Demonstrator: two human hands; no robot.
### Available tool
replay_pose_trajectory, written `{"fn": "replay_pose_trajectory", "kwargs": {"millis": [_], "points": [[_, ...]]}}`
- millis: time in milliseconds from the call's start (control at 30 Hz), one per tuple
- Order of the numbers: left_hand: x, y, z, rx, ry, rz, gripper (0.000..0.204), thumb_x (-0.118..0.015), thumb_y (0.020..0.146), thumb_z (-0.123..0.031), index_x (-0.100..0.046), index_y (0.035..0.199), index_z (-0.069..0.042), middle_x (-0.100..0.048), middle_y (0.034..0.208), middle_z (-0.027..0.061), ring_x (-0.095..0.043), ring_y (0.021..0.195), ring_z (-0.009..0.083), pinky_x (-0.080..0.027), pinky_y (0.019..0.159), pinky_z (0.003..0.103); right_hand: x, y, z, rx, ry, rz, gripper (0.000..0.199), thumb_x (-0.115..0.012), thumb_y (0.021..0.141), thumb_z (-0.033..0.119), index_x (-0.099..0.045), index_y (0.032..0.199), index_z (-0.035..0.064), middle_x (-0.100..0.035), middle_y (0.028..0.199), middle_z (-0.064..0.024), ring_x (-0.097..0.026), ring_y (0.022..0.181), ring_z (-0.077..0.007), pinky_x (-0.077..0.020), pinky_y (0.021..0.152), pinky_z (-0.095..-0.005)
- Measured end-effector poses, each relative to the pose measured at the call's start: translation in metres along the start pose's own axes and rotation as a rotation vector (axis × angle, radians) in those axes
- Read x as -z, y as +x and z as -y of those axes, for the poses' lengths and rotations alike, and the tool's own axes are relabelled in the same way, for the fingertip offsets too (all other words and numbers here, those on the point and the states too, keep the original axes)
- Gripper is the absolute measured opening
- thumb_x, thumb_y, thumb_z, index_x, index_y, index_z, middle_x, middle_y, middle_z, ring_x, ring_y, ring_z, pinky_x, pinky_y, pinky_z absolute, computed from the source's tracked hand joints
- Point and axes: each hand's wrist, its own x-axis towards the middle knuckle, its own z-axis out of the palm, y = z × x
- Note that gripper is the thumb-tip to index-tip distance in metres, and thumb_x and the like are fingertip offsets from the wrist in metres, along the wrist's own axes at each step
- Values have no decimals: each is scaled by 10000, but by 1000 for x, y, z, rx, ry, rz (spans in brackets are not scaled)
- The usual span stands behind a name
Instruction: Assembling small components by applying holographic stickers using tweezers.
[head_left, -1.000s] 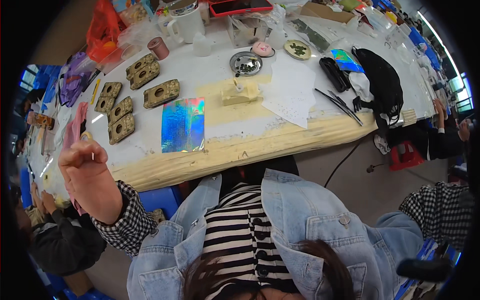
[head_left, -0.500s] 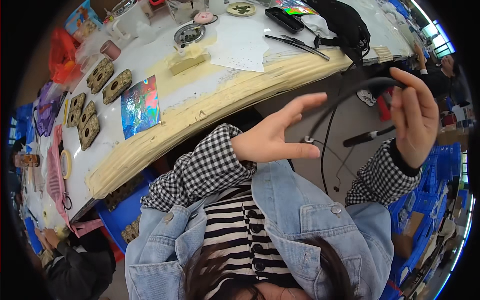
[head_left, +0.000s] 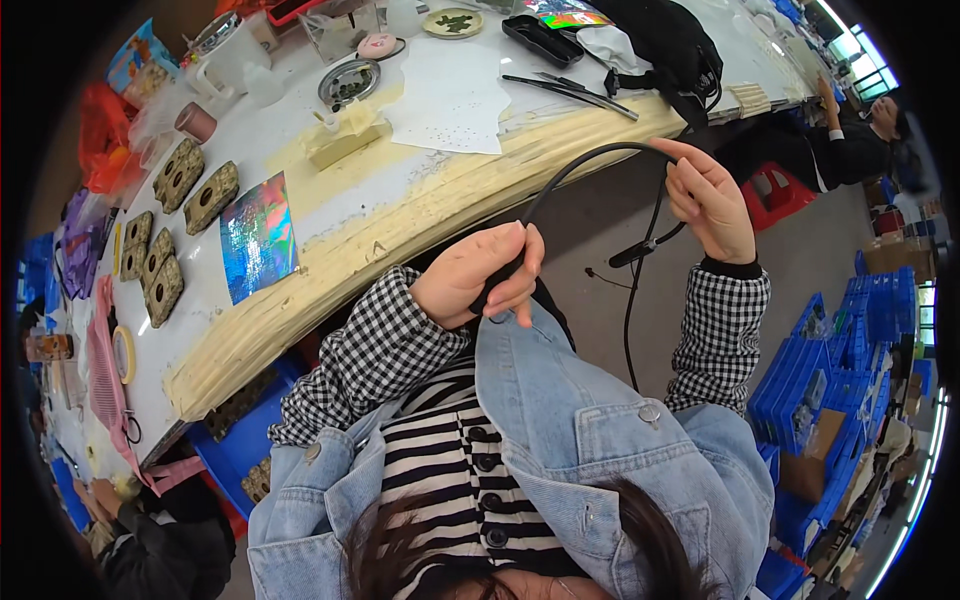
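Note:
A black cable (head_left: 566,174) arches between my two hands, just off the table's front edge. My left hand (head_left: 482,272) is closed around one end, where a thicker black part shows below the fingers. Higher and to the right, my right hand (head_left: 712,205) pinches the cable between thumb and fingertips. From there more cable hangs toward the floor, with a dark, thick cylindrical piece (head_left: 630,255) on it. What the left palm covers is hidden.
The white table (head_left: 350,230) has a padded, cream-coloured edge (head_left: 420,205). On it lie several mottled blocks with round holes (head_left: 163,278), a shiny holographic sheet (head_left: 260,235), black rods (head_left: 570,95) and a black bag (head_left: 680,50). Blue crates (head_left: 800,400) stand at right.
My left hand, open and reaching before, has closed on the cable's end. My right hand has moved left with the cable, which now forms an arch between both hands.

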Motion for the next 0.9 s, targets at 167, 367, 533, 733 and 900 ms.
{"fn": "replay_pose_trajectory", "kwargs": {"millis": [167, 367, 533, 733, 900], "points": [[-3, 6, 14, -90, 1147, -427, 547, -605, 927, -214, -373, 1351, 42, -566, 1098, 145, -561, 1034, 200, -454, 869, 278, -45, -20, 8, 94, 191, 41, 390, -388, 1012, 138, -407, 1358, -42, -429, 814, -14, -383, 627, -54, -307, 473, -163], [-36, 10, 10, -280, 1341, -227, 1229, -818, 691, -419, 2, 1447, 97, -187, 1426, 332, -210, 1362, 469, -248, 1117, 441, -94, -34, -6, 307, 238, 274, 586, -401, 1006, 253, -174, 1470, -24, -312, 1456, -260, -303, 1369, -387, -300, 1111, -488], [-51, 5, 5, -385, 1430, -320, 1334, -844, 611, -484, 14, 1444, 109, -21, 1479, 367, -152, 1389, 475, -213, 1131, 468, -136, -36, 4, 513, 62, 175, 894, -482, 932, 508, 65, 1508, 98, 64, 1557, -217, -75, 1432, -406, -176, 1126, -543], [-56, 9, 3, -454, 1056, -67, 274, -597, 910, -156, -536, 1120, 9, -589, 1099, 146, -521, 1133, 333, -434, 939, 382, -126, -31, -7, 800, -373, 34, 779, -548, 926, 365, -96, 1492, 77, -86, 1531, -226, -129, 1413, -421, -224, 1100, -567], [-59, -6, -11, -147, 393, 67, 272, -449, 1003, -257, -543, 972, -3, -578, 872, 49, -558, 789, 117, -451, 694, 263, -112, -27, -9, 958, -850, -495, 451, -709, 804, 60, -487, 1192, -2, -542, 1163, -164, -493, 1143, -297, -426, 939, -389]]}}
